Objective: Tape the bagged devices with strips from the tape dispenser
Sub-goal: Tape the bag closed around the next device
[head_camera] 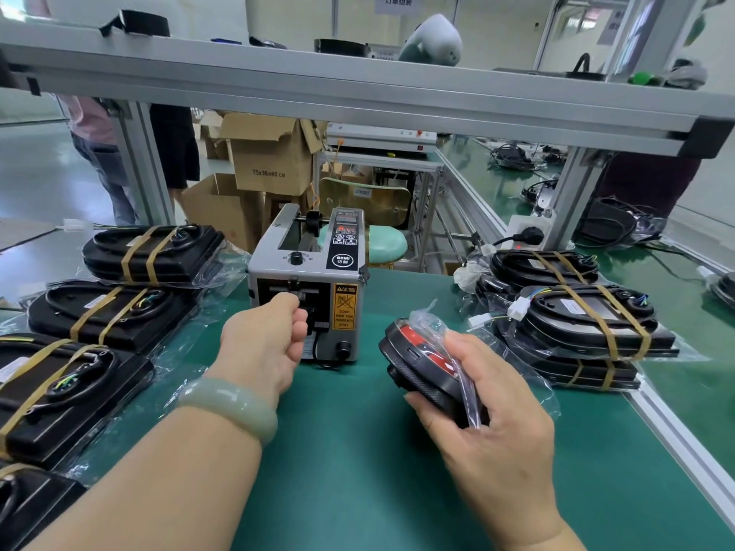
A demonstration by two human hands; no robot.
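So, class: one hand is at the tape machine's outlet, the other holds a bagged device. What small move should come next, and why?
Probably pull a strip free: the left hand is pinched at the tape dispenser outlet, while the right hand holds a bagged device with no tape visible on it.

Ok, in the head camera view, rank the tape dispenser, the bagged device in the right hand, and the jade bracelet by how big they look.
Largest to smallest as they look:
1. tape dispenser
2. bagged device held in the right hand, partly hidden by fingers
3. bracelet on the left wrist

The bracelet sits nearest the camera, so it looks larger than it is.
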